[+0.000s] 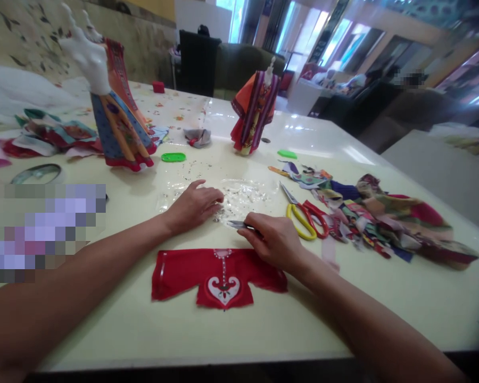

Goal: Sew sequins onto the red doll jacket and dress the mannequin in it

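Left hand (193, 207) rests on a clear plastic sheet (175, 194) scattered with silver sequins (243, 197); its fingers (211, 196) are loosely spread and hold nothing visible. Right hand (273, 239) lies just beside it, its fingers (249, 223) closed on small metal tweezers (237, 224). A red doll top (219, 279) lies flat on the desk (343, 319), near both hands, with a white heart panel and a beaded center line. Its state appears partly finished: decorated, but not mounted on a form. Two dressed display figures (120, 117) (255, 114) stand farther off and appear complete. Yellow-and-red scissors (301, 221) lie right of the hands, beside a heap of fabric scraps (383, 218).
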